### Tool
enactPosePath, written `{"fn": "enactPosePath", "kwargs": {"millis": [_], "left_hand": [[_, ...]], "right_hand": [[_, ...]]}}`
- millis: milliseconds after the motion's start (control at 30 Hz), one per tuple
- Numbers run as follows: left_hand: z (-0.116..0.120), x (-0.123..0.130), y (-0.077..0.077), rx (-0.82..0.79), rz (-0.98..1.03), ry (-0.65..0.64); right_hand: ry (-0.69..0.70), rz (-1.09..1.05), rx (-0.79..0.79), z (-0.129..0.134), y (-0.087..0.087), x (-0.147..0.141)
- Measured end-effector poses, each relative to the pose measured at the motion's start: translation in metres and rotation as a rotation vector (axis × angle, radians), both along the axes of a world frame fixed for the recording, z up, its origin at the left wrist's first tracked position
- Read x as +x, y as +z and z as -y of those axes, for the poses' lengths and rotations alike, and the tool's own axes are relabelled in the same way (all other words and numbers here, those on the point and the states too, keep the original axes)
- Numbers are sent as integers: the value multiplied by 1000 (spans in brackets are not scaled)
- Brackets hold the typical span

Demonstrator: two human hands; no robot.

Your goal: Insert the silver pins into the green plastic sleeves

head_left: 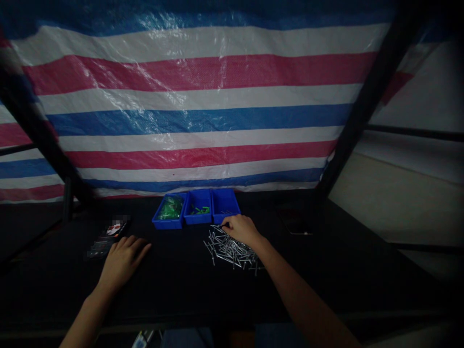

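My right hand (241, 229) is over the upper edge of a loose pile of thin silver rivets (235, 253) on the black table. Its thumb and forefinger are pinched together, and a rivet appears to stick out at the fingertips. The other fingers are curled. My left hand (123, 258) lies palm down on the table with its fingers stretched out, touching nothing but the surface. Just behind the pile stands a blue bin (235, 198) with a few thin pieces at its bottom.
To the left of that bin, a middle blue bin (187, 212) holds small green pieces, and another blue bin (155, 221) holds a clear bag of green pieces. A dark packet (103, 241) lies beyond my left hand, a dark phone-like slab (299, 224) at right. Striped sheeting (203, 116) hangs behind.
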State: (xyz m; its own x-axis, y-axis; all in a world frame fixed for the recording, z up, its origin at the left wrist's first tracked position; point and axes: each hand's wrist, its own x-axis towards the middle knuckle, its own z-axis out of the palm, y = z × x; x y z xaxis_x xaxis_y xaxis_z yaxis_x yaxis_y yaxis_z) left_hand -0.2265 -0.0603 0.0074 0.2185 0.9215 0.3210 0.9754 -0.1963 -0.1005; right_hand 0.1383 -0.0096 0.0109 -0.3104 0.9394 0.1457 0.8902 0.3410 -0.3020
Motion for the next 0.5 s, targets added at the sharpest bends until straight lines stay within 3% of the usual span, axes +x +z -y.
{"fn": "enactPosePath", "kwargs": {"millis": [500], "left_hand": [[1, 2, 0, 30, -50, 8]], "right_hand": [[2, 13, -29, 0, 0, -1]]}}
